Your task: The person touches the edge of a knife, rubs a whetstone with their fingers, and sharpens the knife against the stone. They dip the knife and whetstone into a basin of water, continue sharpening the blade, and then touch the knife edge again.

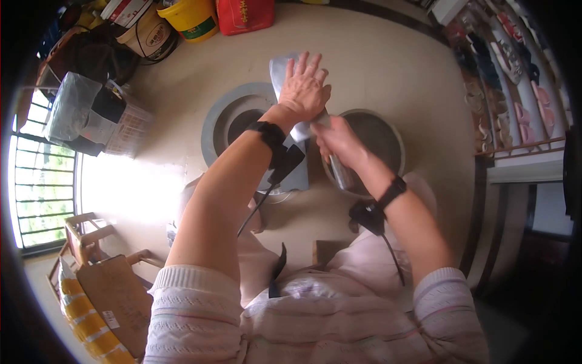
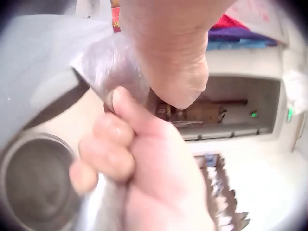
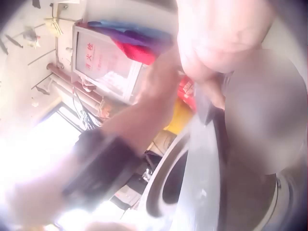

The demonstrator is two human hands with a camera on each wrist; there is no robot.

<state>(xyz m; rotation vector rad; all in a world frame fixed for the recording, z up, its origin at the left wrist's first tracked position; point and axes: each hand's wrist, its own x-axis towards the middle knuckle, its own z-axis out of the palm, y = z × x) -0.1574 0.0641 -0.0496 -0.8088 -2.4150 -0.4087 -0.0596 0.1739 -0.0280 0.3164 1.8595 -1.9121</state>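
A shiny metal tool [image 1: 282, 70] with a broad, flat head and a thick round handle slants across the middle of the head view. My right hand [image 1: 341, 141] grips its handle, fingers curled round it and thumb along the top, as the left wrist view also shows. Over the broad head lies my left hand [image 1: 303, 91], fingers spread and straight. Below the tool are a grey round-topped machine [image 1: 213, 130] with a dark opening, on the left, and a round metal basin [image 1: 391, 136] on the right. In the right wrist view the handle's blurred end [image 3: 264, 115] fills the near right.
Beyond the machine stand a yellow bucket [image 1: 193, 21], a red bag [image 1: 245, 15] and a pale bucket [image 1: 145, 36]. A plastic basket [image 1: 127, 130] is at the left, near a cardboard piece [image 1: 115, 297] on a wooden chair. Shoe shelves [image 1: 515, 100] line the right side.
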